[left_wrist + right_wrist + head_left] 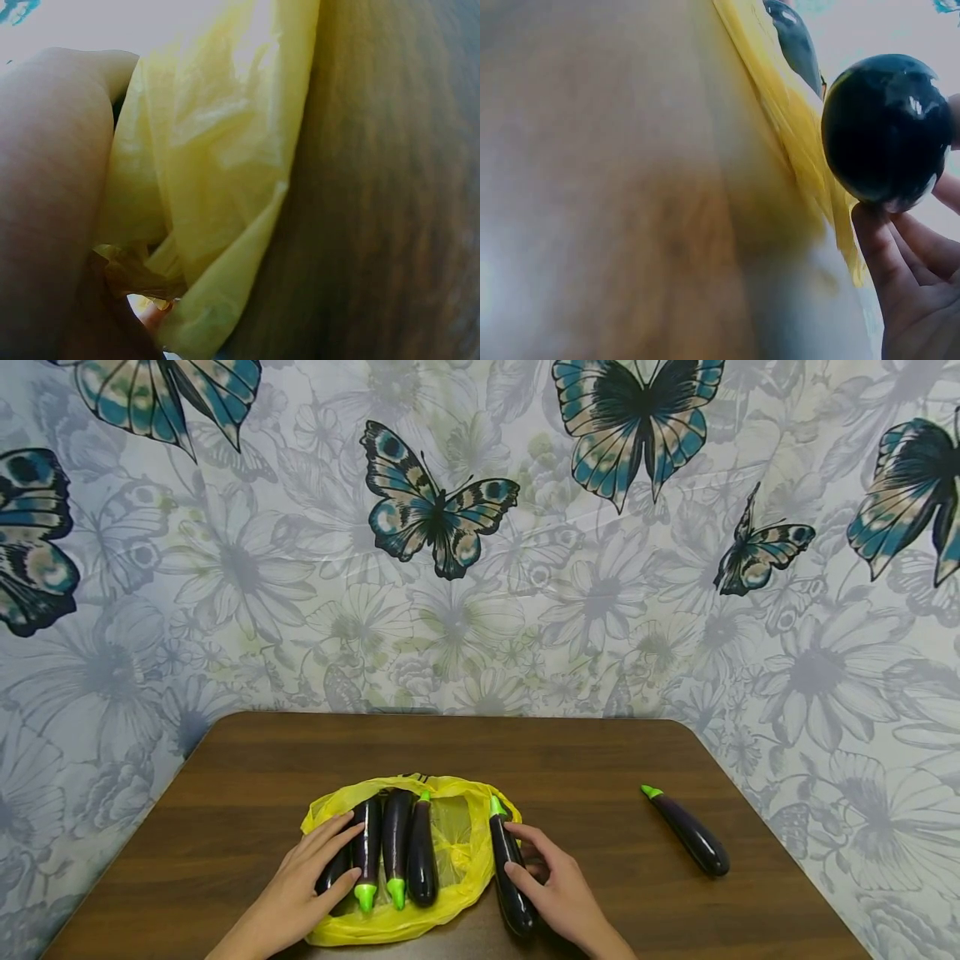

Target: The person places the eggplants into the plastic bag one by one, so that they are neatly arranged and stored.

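Note:
A crumpled yellow plastic bag (450, 910) lies with its mouth spread on the table, holding several dark, glossy eggplants (396, 835) with bright green stem ends. My left hand (303, 881) rests over the bag's left side, its fairly straight fingers and thumb lying across the leftmost eggplants. The left wrist view shows mostly yellow plastic beside the hand. At the bag's right rim, my right hand (555, 885) grips another eggplant (513, 893) between thumb and fingers, its green end pointing away over the rim. The rounded end of this eggplant (885, 131) fills part of the right wrist view.
One more eggplant (690, 833) lies alone on the right part of the brown wooden table (480, 743). Behind the table hangs a pale floral cloth (480, 635) printed with large butterflies. The table's rounded far edge sits close to it.

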Demonstrator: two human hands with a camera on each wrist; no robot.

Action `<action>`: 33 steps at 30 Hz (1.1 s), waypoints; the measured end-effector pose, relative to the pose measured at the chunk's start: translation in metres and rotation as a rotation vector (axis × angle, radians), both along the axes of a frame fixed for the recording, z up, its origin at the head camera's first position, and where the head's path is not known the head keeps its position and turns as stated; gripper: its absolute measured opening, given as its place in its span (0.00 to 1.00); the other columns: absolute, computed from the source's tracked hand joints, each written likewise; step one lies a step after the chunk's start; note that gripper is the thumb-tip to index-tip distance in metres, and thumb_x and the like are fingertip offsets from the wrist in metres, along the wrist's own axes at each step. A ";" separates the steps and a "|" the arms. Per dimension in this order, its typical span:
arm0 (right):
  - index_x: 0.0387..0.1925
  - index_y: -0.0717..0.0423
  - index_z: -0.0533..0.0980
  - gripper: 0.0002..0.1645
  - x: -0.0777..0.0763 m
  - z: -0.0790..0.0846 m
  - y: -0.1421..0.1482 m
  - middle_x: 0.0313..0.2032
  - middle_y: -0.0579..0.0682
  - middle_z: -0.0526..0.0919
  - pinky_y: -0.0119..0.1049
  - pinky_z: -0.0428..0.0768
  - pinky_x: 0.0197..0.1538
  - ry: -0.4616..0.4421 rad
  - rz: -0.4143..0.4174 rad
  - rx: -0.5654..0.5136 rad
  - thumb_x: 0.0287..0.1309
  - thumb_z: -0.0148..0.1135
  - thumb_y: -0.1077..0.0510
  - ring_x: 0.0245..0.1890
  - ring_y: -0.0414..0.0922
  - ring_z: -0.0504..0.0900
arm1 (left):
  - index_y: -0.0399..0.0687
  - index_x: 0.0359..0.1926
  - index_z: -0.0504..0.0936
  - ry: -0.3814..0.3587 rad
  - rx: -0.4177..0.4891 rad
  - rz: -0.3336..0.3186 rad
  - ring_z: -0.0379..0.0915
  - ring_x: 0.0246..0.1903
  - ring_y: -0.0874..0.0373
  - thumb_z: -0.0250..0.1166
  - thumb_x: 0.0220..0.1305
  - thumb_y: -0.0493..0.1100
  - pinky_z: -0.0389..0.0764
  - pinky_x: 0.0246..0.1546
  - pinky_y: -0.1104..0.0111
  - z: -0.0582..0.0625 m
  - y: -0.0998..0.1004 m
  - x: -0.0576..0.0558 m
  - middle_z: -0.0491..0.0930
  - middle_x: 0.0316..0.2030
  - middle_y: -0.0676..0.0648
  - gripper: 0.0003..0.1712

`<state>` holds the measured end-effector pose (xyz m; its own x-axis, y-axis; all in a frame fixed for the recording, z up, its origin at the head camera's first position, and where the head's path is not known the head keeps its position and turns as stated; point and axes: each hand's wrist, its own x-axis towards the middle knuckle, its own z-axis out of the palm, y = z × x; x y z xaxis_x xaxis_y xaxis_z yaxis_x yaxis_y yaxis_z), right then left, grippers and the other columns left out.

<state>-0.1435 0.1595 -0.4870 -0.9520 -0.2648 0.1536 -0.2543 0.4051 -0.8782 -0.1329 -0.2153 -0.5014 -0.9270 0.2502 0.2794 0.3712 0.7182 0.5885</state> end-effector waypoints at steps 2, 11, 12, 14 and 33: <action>0.67 0.39 0.74 0.27 -0.002 0.001 -0.003 0.62 0.52 0.81 0.30 0.84 0.51 0.006 0.000 0.011 0.69 0.67 0.51 0.53 0.48 0.84 | 0.56 0.74 0.72 0.000 -0.001 0.001 0.59 0.72 0.34 0.66 0.72 0.55 0.63 0.58 0.25 0.001 0.000 0.000 0.65 0.75 0.41 0.33; 0.68 0.40 0.73 0.27 -0.011 0.001 -0.014 0.63 0.52 0.80 0.32 0.84 0.51 0.038 0.005 0.016 0.70 0.66 0.51 0.54 0.50 0.83 | 0.56 0.73 0.73 0.014 -0.011 0.005 0.60 0.72 0.35 0.66 0.72 0.55 0.63 0.58 0.26 0.000 0.001 0.000 0.66 0.75 0.42 0.32; 0.68 0.40 0.73 0.27 -0.012 0.001 -0.016 0.63 0.52 0.80 0.32 0.84 0.51 0.040 0.006 0.016 0.70 0.65 0.51 0.53 0.50 0.83 | 0.56 0.73 0.73 0.015 -0.012 0.006 0.60 0.72 0.35 0.66 0.72 0.55 0.63 0.58 0.26 -0.001 0.001 0.000 0.66 0.75 0.42 0.32; 0.68 0.39 0.73 0.27 -0.014 0.001 -0.019 0.61 0.52 0.81 0.31 0.84 0.50 0.048 0.002 0.016 0.70 0.66 0.51 0.51 0.49 0.83 | 0.56 0.73 0.73 0.014 -0.012 0.008 0.60 0.72 0.35 0.66 0.72 0.55 0.63 0.58 0.26 -0.001 0.001 0.000 0.66 0.75 0.42 0.32; 0.69 0.42 0.71 0.28 -0.025 0.016 -0.044 0.64 0.50 0.80 0.34 0.85 0.52 0.107 0.017 -0.011 0.71 0.65 0.52 0.52 0.50 0.84 | 0.56 0.73 0.73 0.025 0.000 0.005 0.61 0.72 0.35 0.67 0.71 0.54 0.63 0.58 0.26 -0.003 0.002 0.000 0.67 0.75 0.42 0.32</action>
